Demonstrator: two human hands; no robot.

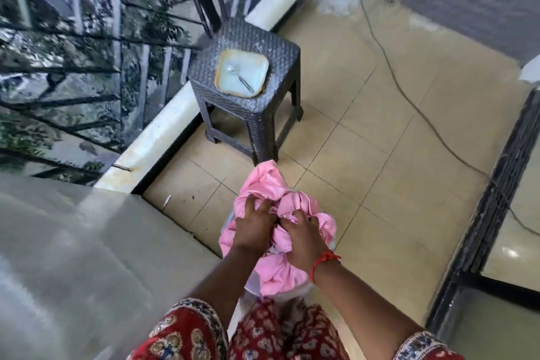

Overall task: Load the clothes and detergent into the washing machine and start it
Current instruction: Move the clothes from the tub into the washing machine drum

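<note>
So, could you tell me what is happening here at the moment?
A person is bent over a bundle of pink cloth, gripping it with both the left hand and the right hand. The bundle sits over a pale container that is mostly hidden. Ahead, a dark stool carries a square tub with a spoon inside.

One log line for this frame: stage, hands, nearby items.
stage: gathering clothes | left hand: grips pink cloth | right hand: grips it | stool holds tub
</note>
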